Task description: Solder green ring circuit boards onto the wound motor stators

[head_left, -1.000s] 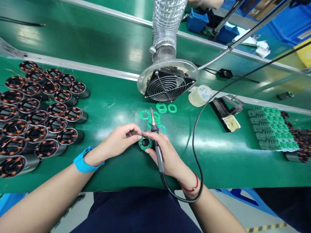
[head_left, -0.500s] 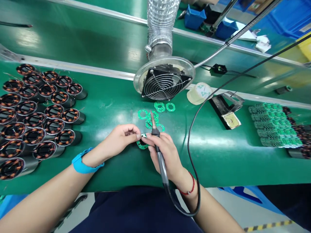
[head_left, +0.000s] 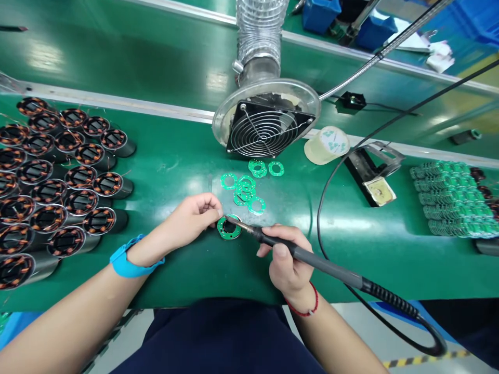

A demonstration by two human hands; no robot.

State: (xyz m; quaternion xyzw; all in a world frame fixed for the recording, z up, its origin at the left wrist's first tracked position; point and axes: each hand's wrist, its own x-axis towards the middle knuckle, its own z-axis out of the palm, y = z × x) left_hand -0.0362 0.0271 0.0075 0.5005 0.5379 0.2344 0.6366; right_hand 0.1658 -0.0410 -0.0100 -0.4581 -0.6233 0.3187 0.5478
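The right grip (head_left: 291,262) is closed around the handle of a soldering iron (head_left: 327,266), which points left and away from it, its tip over the green ring (head_left: 222,231). That ring lies to the left of the right grip, just beside the fingertips of the left grip (head_left: 195,218), and faces up with a dark round hole in its middle; what is under it cannot be made out. The left grip has thumb and finger brought together at the near side of the ring's rim, and whether anything thin is pinched there I cannot tell. Beyond both grips, a small scatter of loose rings (head_left: 246,197) lies on the desk (head_left: 175,283), some overlapping. Farther out past these hangs a fan (head_left: 263,136) on a shiny hose (head_left: 259,31). Well to the left of the left grip stand rows of metal cans (head_left: 64,241) with copper coils inside. Out to the right of the right grip, and farther off, are a pale roll (head_left: 326,145), a black stand (head_left: 360,179) and stacked green boards (head_left: 454,200)
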